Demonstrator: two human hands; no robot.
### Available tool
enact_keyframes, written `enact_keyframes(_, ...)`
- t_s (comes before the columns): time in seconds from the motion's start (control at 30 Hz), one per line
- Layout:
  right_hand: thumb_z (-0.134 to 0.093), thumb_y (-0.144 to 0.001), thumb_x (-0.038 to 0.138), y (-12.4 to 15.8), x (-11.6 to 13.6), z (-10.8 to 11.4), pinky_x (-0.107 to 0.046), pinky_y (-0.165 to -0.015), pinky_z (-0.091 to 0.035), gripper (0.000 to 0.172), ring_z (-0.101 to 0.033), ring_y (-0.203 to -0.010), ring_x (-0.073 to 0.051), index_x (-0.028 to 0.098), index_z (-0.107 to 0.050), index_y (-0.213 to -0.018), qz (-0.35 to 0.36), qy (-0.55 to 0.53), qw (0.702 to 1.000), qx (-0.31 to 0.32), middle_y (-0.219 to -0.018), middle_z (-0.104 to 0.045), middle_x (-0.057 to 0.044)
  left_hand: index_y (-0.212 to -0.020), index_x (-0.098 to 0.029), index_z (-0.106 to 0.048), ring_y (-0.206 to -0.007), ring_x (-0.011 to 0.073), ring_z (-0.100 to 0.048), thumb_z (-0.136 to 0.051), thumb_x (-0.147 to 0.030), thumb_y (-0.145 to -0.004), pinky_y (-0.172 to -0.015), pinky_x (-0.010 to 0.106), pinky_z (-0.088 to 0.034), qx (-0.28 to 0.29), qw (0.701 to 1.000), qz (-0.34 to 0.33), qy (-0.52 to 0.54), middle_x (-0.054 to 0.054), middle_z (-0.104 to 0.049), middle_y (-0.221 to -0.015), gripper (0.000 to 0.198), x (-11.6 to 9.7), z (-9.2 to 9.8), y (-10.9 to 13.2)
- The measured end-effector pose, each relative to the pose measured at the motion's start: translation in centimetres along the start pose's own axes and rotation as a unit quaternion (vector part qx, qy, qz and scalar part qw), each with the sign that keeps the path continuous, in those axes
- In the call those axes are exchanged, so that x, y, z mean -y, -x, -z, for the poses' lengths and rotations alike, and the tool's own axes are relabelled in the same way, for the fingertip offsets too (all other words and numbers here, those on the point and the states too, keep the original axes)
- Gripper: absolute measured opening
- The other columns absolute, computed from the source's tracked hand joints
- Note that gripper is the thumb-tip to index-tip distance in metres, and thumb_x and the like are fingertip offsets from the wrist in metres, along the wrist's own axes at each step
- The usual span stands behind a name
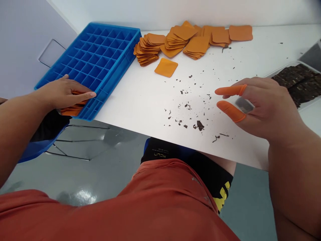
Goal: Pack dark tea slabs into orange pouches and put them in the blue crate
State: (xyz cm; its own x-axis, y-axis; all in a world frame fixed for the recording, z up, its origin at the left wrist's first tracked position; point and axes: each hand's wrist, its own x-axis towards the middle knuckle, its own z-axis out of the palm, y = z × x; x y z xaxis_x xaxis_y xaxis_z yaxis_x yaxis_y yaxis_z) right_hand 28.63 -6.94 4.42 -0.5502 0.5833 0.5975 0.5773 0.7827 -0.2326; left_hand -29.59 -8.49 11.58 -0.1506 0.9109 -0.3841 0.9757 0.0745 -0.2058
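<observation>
My left hand (69, 93) rests over the near corner of a blue divided tray (115, 72), its fingers curled round a stack of orange pieces (71, 109). Orange caps cover the thumb and forefinger of my right hand (260, 105), which hovers above the white table (145, 97) with fingers apart and nothing between them. Just beyond it, dark brown flaky material (298, 82) fills a clear container at the right. A single orange square (166, 67) lies flat on the table, in front of several overlapping stacks of orange squares (195, 47).
Dark crumbs (200, 125) are scattered over the middle of the table. The table's front edge runs just beyond my lap. A blue chair with metal legs (72, 154) stands below the tray at the left, and a wall rises behind the table.
</observation>
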Motion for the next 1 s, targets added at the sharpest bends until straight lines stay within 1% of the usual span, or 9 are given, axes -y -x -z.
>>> enact_keyframes(0.13, -0.067, -0.101, 0.039, -0.2, 0.2, 0.1, -0.04, -0.075, -0.049, 0.023, -0.065, -0.072, -0.02, 0.022, -0.076, -0.113, 0.003, -0.024, 1.0, 0.004, -0.085, -0.074, -0.003, -0.091, -0.017, -0.078, -0.128, 0.034, -0.065, -0.026, -0.071, -0.092, -0.139, 0.057, -0.009, 0.003, 1.0, -0.002, -0.024, 0.012, -0.075, -0.11, 0.075, -0.4, 0.0, -0.3)
enact_keyframes(0.23, -0.068, -0.1, 0.037, -0.3, 0.3, 0.1, -0.04, -0.074, -0.051, 0.023, -0.066, -0.074, -0.022, 0.021, -0.078, -0.113, 0.005, -0.038, 0.999, 0.007, -0.087, -0.076, -0.005, -0.096, -0.016, -0.078, -0.135, 0.037, -0.061, -0.027, -0.069, -0.092, -0.139, 0.058, -0.011, 0.003, 1.0, 0.014, -0.022, 0.014, -0.074, -0.118, 0.074, -0.8, 0.0, -0.8)
enact_keyframes(0.37, -0.068, -0.1, 0.037, -0.3, 0.2, 0.1, -0.04, -0.072, -0.051, 0.027, -0.065, -0.072, -0.022, 0.016, -0.079, -0.113, 0.009, -0.024, 1.0, 0.008, -0.085, -0.075, -0.007, -0.101, -0.015, -0.078, -0.144, 0.0401, -0.053, -0.025, -0.071, -0.09, -0.129, 0.056, -0.037, -0.004, 0.999, 0.036, -0.021, 0.017, -0.071, -0.126, 0.078, -1.1, 0.2, -0.9)
enact_keyframes(0.43, -0.069, -0.1, 0.037, -0.3, 0.1, 0.1, -0.039, -0.068, -0.049, 0.028, -0.062, -0.069, -0.021, 0.015, -0.08, -0.112, 0.013, -0.02, 1.0, 0.008, -0.081, -0.073, -0.006, -0.101, -0.018, -0.079, -0.133, 0.0397, -0.06, -0.034, -0.078, -0.084, -0.118, 0.054, -0.048, 0.01, 0.999, 0.043, 0.003, 0.015, -0.073, -0.119, 0.077, -1.0, 0.5, -0.6)
enact_keyframes(0.53, -0.07, -0.1, 0.037, -0.3, -0.1, 0.1, -0.039, -0.068, -0.049, 0.028, -0.064, -0.07, -0.022, 0.014, -0.08, -0.112, 0.018, -0.013, 1.0, 0.008, -0.081, -0.072, -0.007, -0.117, -0.025, -0.078, -0.111, 0.0331, -0.07, -0.06, -0.083, -0.062, -0.105, 0.045, -0.057, 0.046, 0.989, 0.094, 0.106, 0.006, -0.076, -0.115, 0.082, -0.9, 1.3, 0.4)
enact_keyframes(0.6, -0.068, -0.101, 0.037, -0.2, -0.1, 0.1, -0.04, -0.07, -0.05, 0.028, -0.066, -0.074, -0.023, 0.014, -0.08, -0.112, 0.023, -0.012, 1.0, 0.009, -0.082, -0.074, -0.008, -0.122, -0.028, -0.077, -0.11, 0.0309, -0.071, -0.069, -0.08, -0.051, -0.104, 0.043, -0.058, 0.047, 0.974, 0.135, 0.173, 0.002, -0.077, -0.118, 0.088, -0.9, 1.7, 1.1)
enact_keyframes(0.7, -0.056, -0.107, 0.034, -0.2, -0.3, 0.1, -0.041, -0.071, -0.05, 0.028, -0.069, -0.078, -0.024, 0.017, -0.079, -0.109, 0.02, -0.047, 0.998, 0.024, -0.087, -0.077, -0.009, -0.118, -0.029, -0.08, -0.124, 0.0324, -0.069, -0.073, -0.077, -0.047, -0.119, 0.045, -0.052, 0.015, 0.96, 0.154, 0.233, 0.0, -0.078, -0.126, 0.086, -1.1, 2.3, 2.2)
enact_keyframes(0.9, -0.048, -0.103, 0.024, -0.1, -0.5, 0.4, -0.044, -0.073, -0.05, 0.028, -0.07, -0.081, -0.025, 0.025, -0.075, -0.111, 0.005, -0.093, 0.995, 0.044, -0.089, -0.078, -0.006, -0.12, -0.025, -0.082, -0.137, 0.0305, -0.065, -0.069, -0.067, -0.067, -0.131, 0.044, -0.042, -0.13, 0.952, 0.124, 0.246, -0.003, -0.077, -0.132, 0.07, -2.0, 2.9, 3.9)
enact_keyframes(1.0, -0.049, -0.102, 0.022, 0.0, -0.5, 0.4, -0.044, -0.074, -0.05, 0.028, -0.07, -0.082, -0.025, 0.025, -0.075, -0.11, 0.004, -0.087, 0.996, 0.037, -0.089, -0.078, -0.006, -0.124, -0.024, -0.08, -0.139, 0.0287, -0.064, -0.07, -0.06, -0.075, -0.132, 0.042, -0.041, -0.144, 0.946, 0.129, 0.259, -0.003, -0.075, -0.138, 0.062, -2.4, 2.7, 3.6)
